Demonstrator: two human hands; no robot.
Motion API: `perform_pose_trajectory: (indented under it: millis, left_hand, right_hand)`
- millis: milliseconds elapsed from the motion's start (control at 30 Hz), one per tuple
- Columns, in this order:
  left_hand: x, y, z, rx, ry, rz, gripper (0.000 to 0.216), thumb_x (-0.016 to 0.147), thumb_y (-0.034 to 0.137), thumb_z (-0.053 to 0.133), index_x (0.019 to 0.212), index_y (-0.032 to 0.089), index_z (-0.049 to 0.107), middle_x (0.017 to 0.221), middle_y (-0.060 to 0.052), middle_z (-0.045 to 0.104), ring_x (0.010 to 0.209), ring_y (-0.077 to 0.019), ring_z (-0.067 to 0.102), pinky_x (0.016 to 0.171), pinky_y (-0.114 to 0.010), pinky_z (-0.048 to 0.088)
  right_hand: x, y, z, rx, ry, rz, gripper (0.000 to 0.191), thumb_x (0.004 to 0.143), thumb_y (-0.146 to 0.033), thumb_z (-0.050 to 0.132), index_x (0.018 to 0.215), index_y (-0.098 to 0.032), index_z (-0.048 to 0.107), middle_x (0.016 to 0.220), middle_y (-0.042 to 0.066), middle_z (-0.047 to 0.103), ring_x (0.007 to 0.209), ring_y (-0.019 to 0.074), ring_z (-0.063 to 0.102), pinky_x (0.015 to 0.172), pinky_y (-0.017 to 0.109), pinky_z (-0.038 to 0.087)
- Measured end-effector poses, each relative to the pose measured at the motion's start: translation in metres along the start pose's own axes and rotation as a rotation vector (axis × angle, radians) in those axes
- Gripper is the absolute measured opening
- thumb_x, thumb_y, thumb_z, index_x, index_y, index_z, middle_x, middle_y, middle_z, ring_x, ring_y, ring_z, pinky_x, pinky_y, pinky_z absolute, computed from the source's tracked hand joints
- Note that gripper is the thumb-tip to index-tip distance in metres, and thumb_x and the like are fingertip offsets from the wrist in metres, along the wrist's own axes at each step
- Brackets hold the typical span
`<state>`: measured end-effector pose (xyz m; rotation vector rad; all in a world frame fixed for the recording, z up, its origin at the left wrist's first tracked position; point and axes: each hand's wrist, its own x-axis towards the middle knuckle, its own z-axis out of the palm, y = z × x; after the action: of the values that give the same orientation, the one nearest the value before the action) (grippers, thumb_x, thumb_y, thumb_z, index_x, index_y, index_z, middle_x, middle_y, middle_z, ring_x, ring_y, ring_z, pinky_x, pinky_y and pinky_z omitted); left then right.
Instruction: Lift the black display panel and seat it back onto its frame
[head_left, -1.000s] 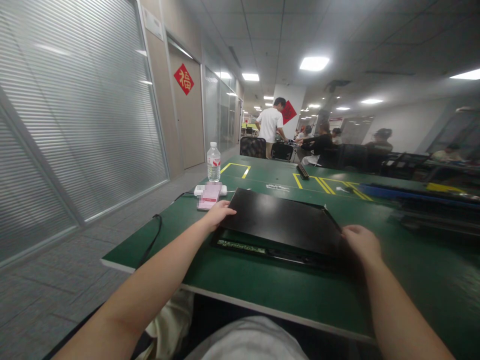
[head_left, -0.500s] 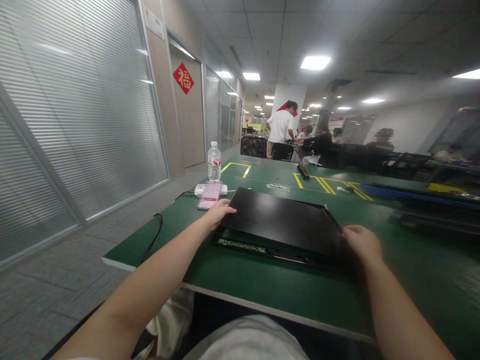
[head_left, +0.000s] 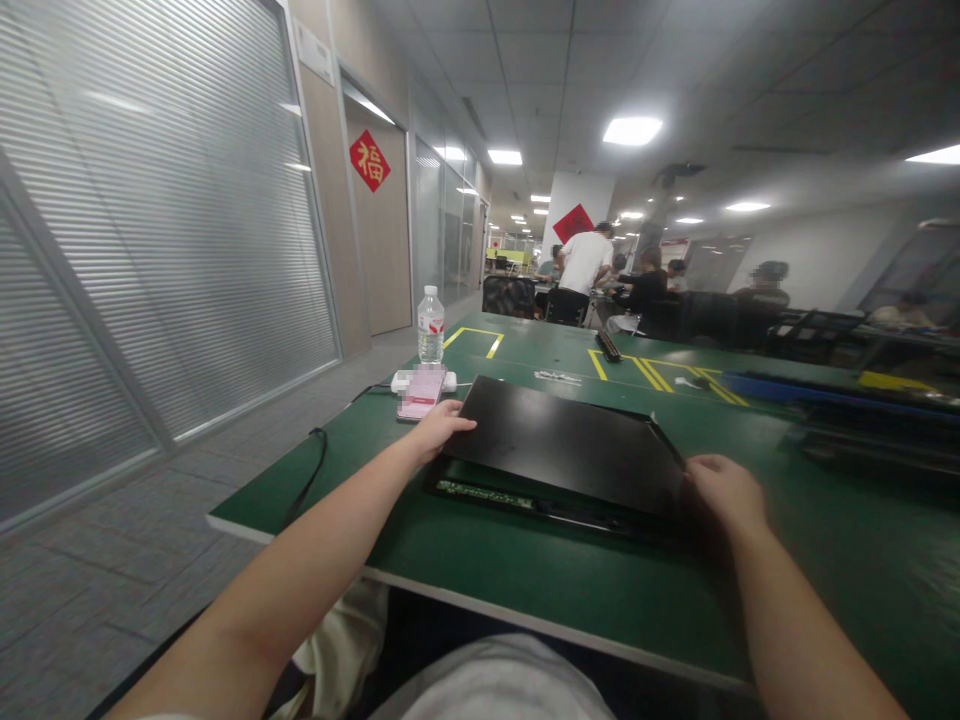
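Observation:
A flat black panel (head_left: 570, 440) lies tilted over a black chassis (head_left: 525, 498) whose green circuit strip shows along the near edge, on a green table (head_left: 525, 580). My left hand (head_left: 439, 428) grips the panel's left edge, fingers curled on it. At the panel's right near corner, my right hand (head_left: 724, 490) is closed on the edge.
A pink phone (head_left: 421, 392) lies on a white power strip by a water bottle (head_left: 430, 326), with a black cable (head_left: 311, 470) running off the table's left edge. Yellow tape marks, a dark bar (head_left: 606, 346) and blue trays (head_left: 817, 388) lie beyond. People stand and sit at the far end.
My hands and the panel have stayed put. The person in the white shirt at the far end has walked to the right.

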<state>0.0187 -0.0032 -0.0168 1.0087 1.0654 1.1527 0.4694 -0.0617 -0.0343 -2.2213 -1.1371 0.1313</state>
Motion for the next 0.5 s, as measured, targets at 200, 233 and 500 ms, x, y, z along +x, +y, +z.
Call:
perform_pose_trajectory:
  millis: [200, 233, 500]
  left_hand:
    - [-0.0006, 0.0003, -0.0003, -0.011, 0.002, -0.007, 0.049, 0.057, 0.002, 0.082, 0.097, 0.017, 0.057, 0.077, -0.002, 0.074, 0.063, -0.0193, 0.072, 0.066, -0.031, 0.057]
    - [-0.0007, 0.0005, -0.0003, -0.013, -0.002, -0.006, 0.048, 0.057, 0.002, 0.081, 0.097, 0.017, 0.057, 0.077, -0.002, 0.074, 0.062, -0.0191, 0.072, 0.066, -0.031, 0.057]
    - [-0.0014, 0.0019, 0.0009, -0.010, -0.037, 0.002, 0.040, 0.058, 0.003, 0.080, 0.092, 0.016, 0.063, 0.074, -0.003, 0.075, 0.069, -0.0214, 0.073, 0.071, -0.033, 0.058]
  right_hand:
    - [0.0001, -0.0002, -0.0001, -0.004, -0.020, -0.003, 0.024, 0.073, -0.035, 0.058, 0.085, -0.024, 0.076, 0.089, 0.009, 0.075, 0.082, 0.0291, 0.067, 0.065, 0.035, 0.047]
    - [0.0003, -0.0002, 0.0000, -0.005, -0.021, -0.001, 0.024, 0.073, -0.035, 0.058, 0.085, -0.024, 0.076, 0.089, 0.009, 0.075, 0.083, 0.0294, 0.067, 0.065, 0.035, 0.047]
    - [0.0010, 0.0008, 0.0014, -0.013, 0.001, -0.007, 0.023, 0.073, -0.034, 0.060, 0.085, -0.024, 0.076, 0.089, 0.009, 0.076, 0.079, 0.0279, 0.067, 0.063, 0.034, 0.046]
